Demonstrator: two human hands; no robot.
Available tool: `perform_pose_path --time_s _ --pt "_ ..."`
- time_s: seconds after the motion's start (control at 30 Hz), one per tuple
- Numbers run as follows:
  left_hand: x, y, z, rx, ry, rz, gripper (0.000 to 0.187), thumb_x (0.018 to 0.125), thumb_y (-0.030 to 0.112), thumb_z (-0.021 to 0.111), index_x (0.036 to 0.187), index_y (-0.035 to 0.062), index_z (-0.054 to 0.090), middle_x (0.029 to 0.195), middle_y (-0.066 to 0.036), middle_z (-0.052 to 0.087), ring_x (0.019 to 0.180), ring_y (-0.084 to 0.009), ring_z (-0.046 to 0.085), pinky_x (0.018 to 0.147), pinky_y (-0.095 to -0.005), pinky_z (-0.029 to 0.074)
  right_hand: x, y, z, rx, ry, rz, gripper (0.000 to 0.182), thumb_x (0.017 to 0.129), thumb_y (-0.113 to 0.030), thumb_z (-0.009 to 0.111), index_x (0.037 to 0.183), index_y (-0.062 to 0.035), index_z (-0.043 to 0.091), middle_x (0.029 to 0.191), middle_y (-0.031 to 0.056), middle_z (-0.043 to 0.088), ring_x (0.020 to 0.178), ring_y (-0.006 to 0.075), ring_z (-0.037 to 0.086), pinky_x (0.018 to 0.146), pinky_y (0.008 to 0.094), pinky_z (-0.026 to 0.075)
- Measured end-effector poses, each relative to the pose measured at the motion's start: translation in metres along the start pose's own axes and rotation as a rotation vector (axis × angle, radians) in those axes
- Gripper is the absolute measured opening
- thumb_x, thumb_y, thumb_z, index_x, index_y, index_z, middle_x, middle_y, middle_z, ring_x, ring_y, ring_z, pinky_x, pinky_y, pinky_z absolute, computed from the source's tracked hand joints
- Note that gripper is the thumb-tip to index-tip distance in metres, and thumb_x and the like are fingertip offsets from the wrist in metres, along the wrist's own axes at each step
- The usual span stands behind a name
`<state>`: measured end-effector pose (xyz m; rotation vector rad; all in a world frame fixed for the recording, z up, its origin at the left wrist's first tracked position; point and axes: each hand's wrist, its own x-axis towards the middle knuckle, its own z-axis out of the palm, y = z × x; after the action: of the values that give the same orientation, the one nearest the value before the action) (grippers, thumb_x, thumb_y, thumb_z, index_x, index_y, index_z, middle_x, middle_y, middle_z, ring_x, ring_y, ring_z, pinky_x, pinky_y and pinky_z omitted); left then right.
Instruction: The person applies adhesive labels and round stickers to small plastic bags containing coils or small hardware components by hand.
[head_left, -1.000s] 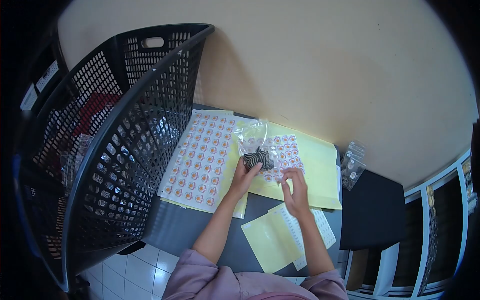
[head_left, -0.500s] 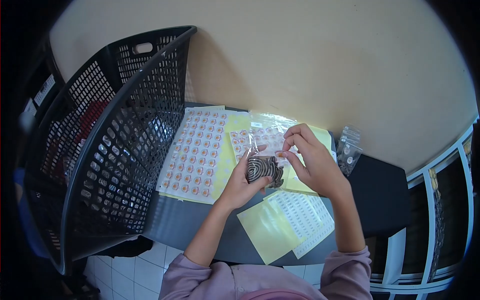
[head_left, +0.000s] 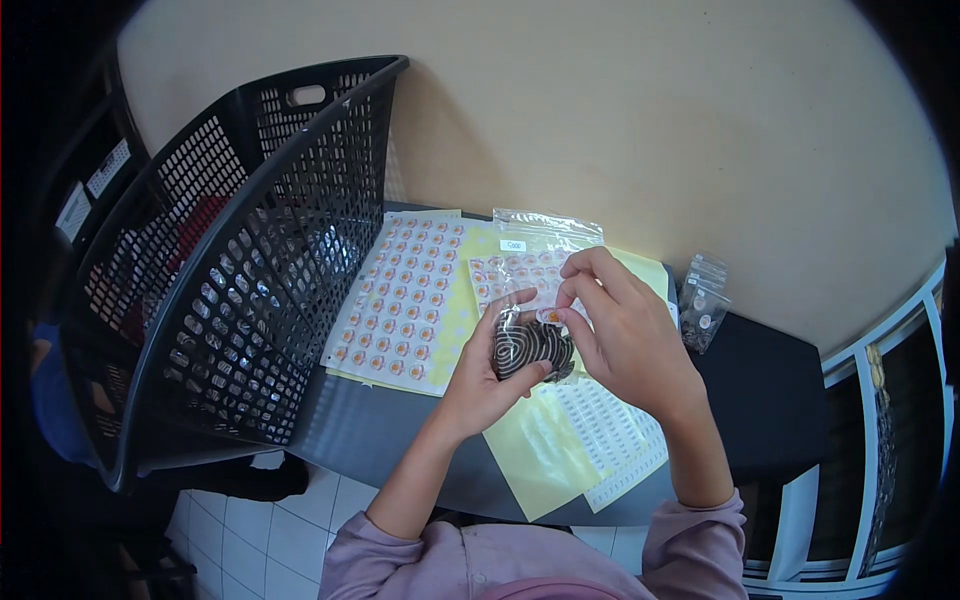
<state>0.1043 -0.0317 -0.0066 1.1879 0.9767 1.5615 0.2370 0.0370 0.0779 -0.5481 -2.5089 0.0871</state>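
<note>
My left hand [head_left: 482, 385] grips a clear zip bag [head_left: 560, 232] from below, thumb across its front. Inside the bag's lower part sits a dark bundle with pale curved stripes [head_left: 530, 350]. Near the bag's top is a small white label [head_left: 512, 245] with print on it. Between the thumb and fingertips of my right hand [head_left: 635, 335] is a small round sticker [head_left: 549, 316], white with an orange centre, held right at the bag's front above the bundle. Behind the bag lies a partly covered sheet of the same stickers [head_left: 484, 272].
A large black plastic basket [head_left: 290, 150] with bagged goods stands at the left. A larger sticker sheet [head_left: 390, 310] lies beside it. Nearer me are a yellow backing sheet [head_left: 535, 455] and a sheet of small printed labels [head_left: 615, 430]. Several filled bags [head_left: 703, 310] lie at the right.
The bag has tilted, so its top now shows flatter and its label reads clearly. My right hand has brought the sticker slightly left and down, closer to the bundle. The view has shifted slightly.
</note>
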Motion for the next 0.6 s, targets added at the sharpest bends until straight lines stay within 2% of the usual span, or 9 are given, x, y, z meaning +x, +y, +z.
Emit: perform_pose_path --time_s 0.17,0.23,0.37,0.6 --pt "0.000 0.002 0.011 -0.008 0.002 0.004 0.063 0.070 -0.001 0.059 0.125 0.0065 0.032 0.090 -0.006 0.052 0.064 -0.0068 0.052 0.050 -0.0185 0.043 -0.008 0.002 0.007 -0.103 0.109 -0.029 0.011 0.071 -0.008 0.058 0.076 -0.0024 0.050 0.089 0.0093 0.049 0.077 0.0238 0.052 0.067 0.0341 0.041" --pt "-0.001 0.002 0.017 -0.005 0.006 0.018 0.063 0.069 -0.001 0.059 0.125 0.0061 0.031 0.090 -0.005 0.052 0.064 -0.0067 0.052 0.051 -0.0183 0.043 -0.014 0.004 0.008 -0.072 0.197 -0.011 0.015 0.069 -0.012 0.062 0.078 -0.0042 0.052 0.092 0.0087 0.050 0.079 0.0228 0.052 0.066 0.0333 0.041" --pt "-0.001 0.002 0.025 0.006 -0.037 0.024 0.064 0.069 -0.002 0.059 0.126 0.0056 0.030 0.093 -0.006 0.051 0.066 -0.0069 0.052 0.052 -0.0181 0.042 -0.027 0.013 0.003 -0.002 0.210 0.031 0.021 0.068 -0.017 0.065 0.081 -0.0052 0.054 0.096 0.0092 0.050 0.081 0.0230 0.051 0.068 0.0341 0.040" --pt "0.001 -0.004 0.049 -0.070 -0.065 0.023 0.065 0.070 -0.003 0.058 0.127 0.0059 0.028 0.095 -0.006 0.051 0.066 -0.0068 0.051 0.052 -0.0183 0.043 -0.050 0.026 -0.004 0.058 0.276 0.059 0.030 0.067 -0.021 0.067 0.090 -0.0059 0.054 0.105 0.0129 0.047 0.096 0.0291 0.046 0.079 0.0374 0.037"
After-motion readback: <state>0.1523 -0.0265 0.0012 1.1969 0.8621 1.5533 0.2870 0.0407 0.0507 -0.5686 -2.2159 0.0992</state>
